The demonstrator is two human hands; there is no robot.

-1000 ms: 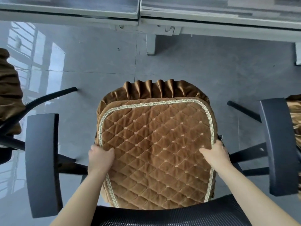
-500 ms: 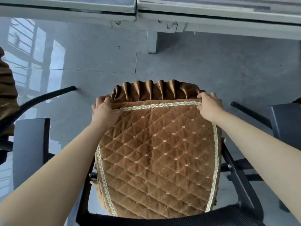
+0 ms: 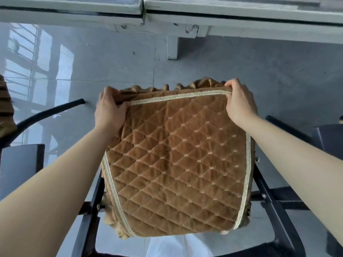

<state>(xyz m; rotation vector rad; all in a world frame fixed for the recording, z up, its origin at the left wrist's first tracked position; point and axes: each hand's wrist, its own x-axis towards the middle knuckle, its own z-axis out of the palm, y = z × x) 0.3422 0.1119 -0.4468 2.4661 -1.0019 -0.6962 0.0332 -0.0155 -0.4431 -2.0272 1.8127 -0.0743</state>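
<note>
A brown quilted seat cover (image 3: 176,160) with pale braid trim and a ruffled skirt is lifted off the chair, its near edge hanging free. My left hand (image 3: 109,110) grips its far left corner. My right hand (image 3: 239,102) grips the far right corner at the braid. Below the cover shows the black chair frame (image 3: 267,197) with bolts along its side rails.
Black armrests stand at the left (image 3: 20,164) and the right (image 3: 328,138). A grey desk edge (image 3: 167,15) with a white leg (image 3: 172,47) runs across the top. Another brown cover (image 3: 5,112) sits at the far left. The floor is glossy grey tile.
Both hands went from the cover's sides to its far corners, took hold there and lifted it; its near edge now hangs free above the chair frame.
</note>
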